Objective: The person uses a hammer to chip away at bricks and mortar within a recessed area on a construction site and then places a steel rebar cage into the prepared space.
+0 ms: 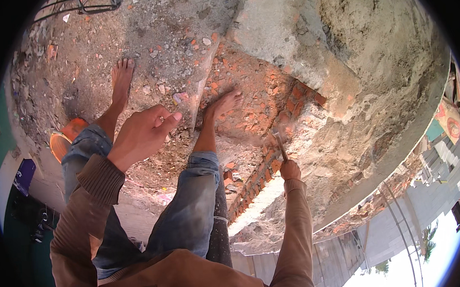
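At the brick edge: the right hand (290, 170) holds a hammer (282, 147), its head over the bricks (291, 105); whether they touch, I cannot tell.
Right grip: closed round the lower part of the hammer's handle.
Left hand (143, 134): raised above the rubble (164, 59), in front of the lower legs.
Left grip: fingers loosely curled, thumb held apart from them.
Orange bucket (60, 146): beside the left knee, partly hidden; I cannot tell what is in it.
Bare feet: left (121, 86) on rubble, right (225, 103) on reddish broken brick.
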`<action>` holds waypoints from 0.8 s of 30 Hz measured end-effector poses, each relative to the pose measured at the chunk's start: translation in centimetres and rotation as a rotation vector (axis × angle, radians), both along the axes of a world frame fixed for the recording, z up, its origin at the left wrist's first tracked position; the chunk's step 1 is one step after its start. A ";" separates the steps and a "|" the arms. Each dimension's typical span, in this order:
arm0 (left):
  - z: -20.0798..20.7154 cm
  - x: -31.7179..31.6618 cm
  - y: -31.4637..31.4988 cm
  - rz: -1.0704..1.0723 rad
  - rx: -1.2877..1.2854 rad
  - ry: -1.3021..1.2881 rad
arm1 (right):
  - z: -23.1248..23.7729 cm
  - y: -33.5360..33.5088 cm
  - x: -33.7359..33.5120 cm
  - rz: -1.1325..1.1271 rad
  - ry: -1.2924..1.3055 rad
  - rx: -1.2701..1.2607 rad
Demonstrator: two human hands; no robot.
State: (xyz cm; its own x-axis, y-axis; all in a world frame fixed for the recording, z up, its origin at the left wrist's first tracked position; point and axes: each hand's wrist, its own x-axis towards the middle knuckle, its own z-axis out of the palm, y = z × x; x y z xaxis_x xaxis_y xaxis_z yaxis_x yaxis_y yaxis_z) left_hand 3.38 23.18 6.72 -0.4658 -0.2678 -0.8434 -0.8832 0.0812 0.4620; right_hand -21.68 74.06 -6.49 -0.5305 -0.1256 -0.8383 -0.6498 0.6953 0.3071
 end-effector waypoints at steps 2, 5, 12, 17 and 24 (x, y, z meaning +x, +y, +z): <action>-1.1 1.3 -0.6 0.001 -0.079 -0.032 | -0.1 -2.7 2.2 -0.258 0.017 -0.083; -2.9 4.3 -0.9 0.028 -0.095 -0.159 | 4.2 -9.6 4.6 -0.251 0.037 -0.343; -2.2 1.6 -0.7 0.135 0.010 -0.082 | 5.9 -20.8 -0.5 -0.400 -0.093 -1.341; -0.7 1.2 -1.3 0.107 0.076 -0.067 | 0.3 -2.9 -1.0 -0.070 -0.099 0.117; -2.9 3.0 -1.0 0.235 0.072 -0.190 | 5.7 -13.9 2.1 -0.254 -0.076 -0.456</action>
State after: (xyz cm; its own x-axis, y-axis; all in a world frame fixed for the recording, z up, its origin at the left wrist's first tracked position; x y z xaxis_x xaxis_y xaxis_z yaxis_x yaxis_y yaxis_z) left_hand 6.36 22.15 3.84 -0.2306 -0.2860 -0.9301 -0.9450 -0.1618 0.2841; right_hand -19.61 60.12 -0.76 -0.5314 -0.3622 -0.7658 -0.4519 0.8858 -0.1054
